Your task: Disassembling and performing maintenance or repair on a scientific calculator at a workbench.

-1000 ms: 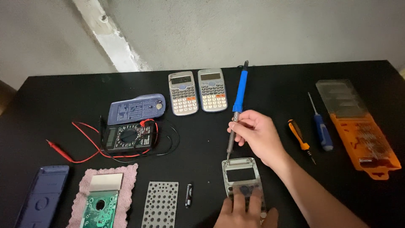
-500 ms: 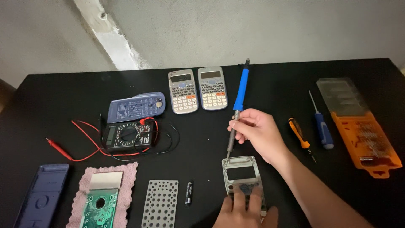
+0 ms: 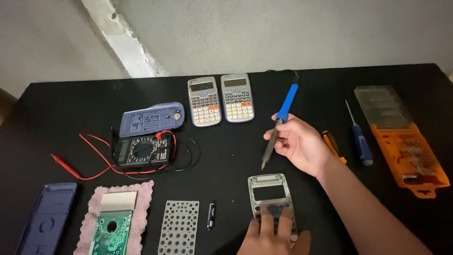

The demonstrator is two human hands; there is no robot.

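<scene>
My right hand [image 3: 302, 144] grips a blue-handled soldering iron [image 3: 279, 123], tip pointing down and hovering just above the top of a grey calculator front shell [image 3: 270, 191]. My left hand [image 3: 274, 236] presses on the lower part of that shell at the table's near edge. The shell has an empty display window.
On the black table [image 3: 236, 156]: two grey calculators [image 3: 222, 99], a blue back cover [image 3: 151, 119], a black multimeter [image 3: 141, 151] with red and black leads, a green circuit board [image 3: 111, 233] on pink cloth, a perforated keypad sheet [image 3: 179, 226], a small battery [image 3: 211, 216], screwdrivers [image 3: 361, 141], an orange bit case [image 3: 403, 141].
The right hand has lifted the soldering iron up and to the right, so its tip has come off the calculator shell. The left hand stays on the shell.
</scene>
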